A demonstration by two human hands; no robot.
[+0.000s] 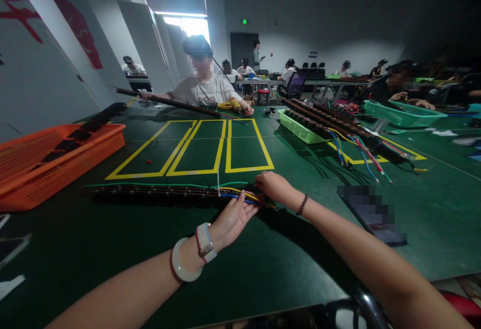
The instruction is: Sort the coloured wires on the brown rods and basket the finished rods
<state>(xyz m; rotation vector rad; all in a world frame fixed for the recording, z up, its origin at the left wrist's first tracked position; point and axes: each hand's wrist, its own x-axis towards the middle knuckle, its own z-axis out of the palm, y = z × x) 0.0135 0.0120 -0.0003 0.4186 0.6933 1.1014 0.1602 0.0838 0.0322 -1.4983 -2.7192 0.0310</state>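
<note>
A long dark strip of wired modules [150, 194] lies across the table in front of me, with a thin green wire along its far side. At its right end, yellow and blue wires [235, 195] run out together. My left hand [233, 219] is closed on these wires, thumb on top and fingers underneath. Just beyond it, my right hand [276, 186] is curled at the wire ends; its fingertips and whatever they pinch are hidden. A ring terminal [276, 208] shows below the right hand. One pale cable tie [218, 181] sticks up from the strip.
An orange basket [120, 136] with another strip stands left. Yellow tape frames [195, 172] mark the table ahead. Right are a green basket [304, 132] under several wired strips [330, 118] and a phone [370, 216]. Opposite, a co-worker [203, 88] holds a strip near a yellow tool [235, 105].
</note>
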